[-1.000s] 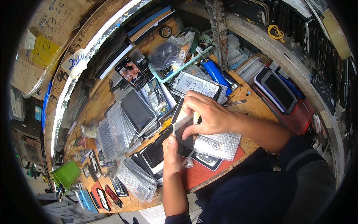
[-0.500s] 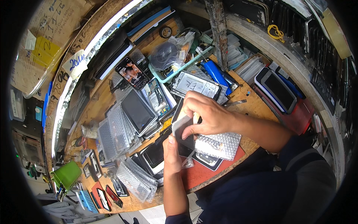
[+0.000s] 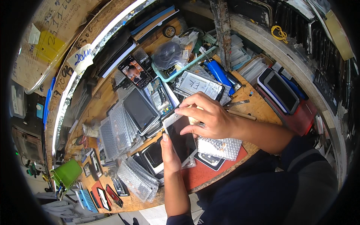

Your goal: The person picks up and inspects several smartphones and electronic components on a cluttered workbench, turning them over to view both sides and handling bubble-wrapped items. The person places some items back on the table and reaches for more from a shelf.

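A white-framed device with a dark screen, shaped like a small tablet (image 3: pixel 179 139), is tilted over the bench's front. My left hand (image 3: pixel 171 155) grips it along the lower left, thumb on the frame. Over its upper right part hovers my right hand (image 3: pixel 212 118), thumb and fingers spread, index fingertip close to the top edge; whether that fingertip touches cannot be made out. Beneath the right wrist lies a bubble-wrap pouch (image 3: pixel 221 148), and below it a white-edged device part (image 3: pixel 210 161) on a red mat (image 3: pixel 232 162).
Left of my hands lie a grey-screened tablet (image 3: pixel 140 110) and several bubble-wrap sleeves (image 3: pixel 137 180). A lit phone (image 3: pixel 135 72) leans behind. Farther back are a green basket (image 3: pixel 180 71) of parts and a blue tool (image 3: pixel 217 73). Another tablet (image 3: pixel 280 90) rests at right; a green bin (image 3: pixel 67 173) stands at left.
The tablet-like device has turned so its dark screen and white frame show more fully. My right hand's fingers have spread from a pinch at its edge; my left hand keeps its grip.
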Tool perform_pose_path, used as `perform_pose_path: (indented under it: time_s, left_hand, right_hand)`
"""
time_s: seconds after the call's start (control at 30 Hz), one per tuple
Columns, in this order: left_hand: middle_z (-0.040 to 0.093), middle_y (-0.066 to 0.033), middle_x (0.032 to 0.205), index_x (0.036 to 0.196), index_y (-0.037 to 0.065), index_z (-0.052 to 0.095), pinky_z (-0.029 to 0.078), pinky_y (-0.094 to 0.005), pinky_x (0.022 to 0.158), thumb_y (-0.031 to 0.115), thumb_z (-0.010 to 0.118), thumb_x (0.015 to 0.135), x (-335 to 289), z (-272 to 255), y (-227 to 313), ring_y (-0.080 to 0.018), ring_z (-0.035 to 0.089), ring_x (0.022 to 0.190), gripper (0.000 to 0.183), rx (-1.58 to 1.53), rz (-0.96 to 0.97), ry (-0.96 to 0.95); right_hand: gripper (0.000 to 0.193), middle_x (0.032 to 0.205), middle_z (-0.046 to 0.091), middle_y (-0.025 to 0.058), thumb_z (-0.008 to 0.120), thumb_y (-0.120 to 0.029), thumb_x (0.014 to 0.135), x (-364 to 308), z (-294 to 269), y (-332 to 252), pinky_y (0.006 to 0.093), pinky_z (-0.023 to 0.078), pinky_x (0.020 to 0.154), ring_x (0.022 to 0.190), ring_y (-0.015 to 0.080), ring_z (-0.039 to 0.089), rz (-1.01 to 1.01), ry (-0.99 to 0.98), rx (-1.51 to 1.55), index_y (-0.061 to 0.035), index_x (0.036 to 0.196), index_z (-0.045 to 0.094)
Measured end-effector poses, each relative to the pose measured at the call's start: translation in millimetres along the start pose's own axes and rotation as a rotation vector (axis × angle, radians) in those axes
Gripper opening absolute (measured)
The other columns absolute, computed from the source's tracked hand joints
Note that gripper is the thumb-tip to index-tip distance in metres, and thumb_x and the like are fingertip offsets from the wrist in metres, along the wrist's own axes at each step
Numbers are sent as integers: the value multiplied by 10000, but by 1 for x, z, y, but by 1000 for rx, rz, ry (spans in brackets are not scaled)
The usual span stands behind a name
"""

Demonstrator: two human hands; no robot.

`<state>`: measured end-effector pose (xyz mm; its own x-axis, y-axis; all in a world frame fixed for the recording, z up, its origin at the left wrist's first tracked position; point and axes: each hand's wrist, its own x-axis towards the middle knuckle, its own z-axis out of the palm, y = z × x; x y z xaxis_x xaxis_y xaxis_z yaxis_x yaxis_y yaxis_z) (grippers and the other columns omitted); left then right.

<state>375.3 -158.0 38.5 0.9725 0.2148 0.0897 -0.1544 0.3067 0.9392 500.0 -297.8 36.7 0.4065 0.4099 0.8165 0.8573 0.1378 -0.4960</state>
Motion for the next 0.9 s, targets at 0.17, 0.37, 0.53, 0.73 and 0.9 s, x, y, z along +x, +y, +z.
perform_pose_path:
  time_s: [0.17, 0.37, 0.53, 0.73, 0.9]
  left_hand:
    - [620, -193, 1312, 1428, -94, 476, 499, -403, 1014, 451, 288, 1098, -1, -3, -2, -278, 637, 1166, 664, 30, -11, 48]
    - [627, -206, 1294, 1419, -110, 477, 500, -405, 1012, 443, 286, 1095, 0, -1, -3, -283, 646, 1146, 669, 79, 19, 43]
    - [632, -224, 1274, 1401, -129, 486, 507, -404, 992, 478, 300, 1083, -1, 0, 0, -290, 651, 1124, 710, 130, 36, -25]
    - [661, -216, 1190, 1351, -136, 519, 519, -391, 951, 497, 320, 1071, -3, -1, -1, -276, 666, 1060, 721, 126, 23, -31]
    - [680, -209, 1133, 1320, -137, 543, 517, -373, 912, 538, 354, 1048, -3, -6, 0, -262, 665, 1020, 753, 173, 9, -45]
  right_hand:
    - [529, 1091, 605, 120, 891, -177, 725, -1, 1, 0, 378, 531, 786, 909, 272, 621, -6, 4, -21, -12, 1176, 668]
    - [447, 1076, 595, 116, 890, -154, 726, -2, 3, -1, 381, 523, 805, 955, 284, 610, 7, 50, 6, -38, 1084, 648]
    - [372, 1050, 579, 105, 876, -129, 743, -4, 3, -3, 386, 514, 810, 955, 281, 594, 20, 66, 36, -57, 1001, 618]
    - [292, 1017, 573, 89, 846, -97, 763, -3, 3, -3, 387, 488, 807, 919, 273, 576, -33, 99, 13, -60, 932, 611]
    - [250, 973, 576, 68, 839, -99, 763, -4, 3, -4, 380, 451, 794, 887, 253, 565, -59, 132, -18, -72, 877, 618]
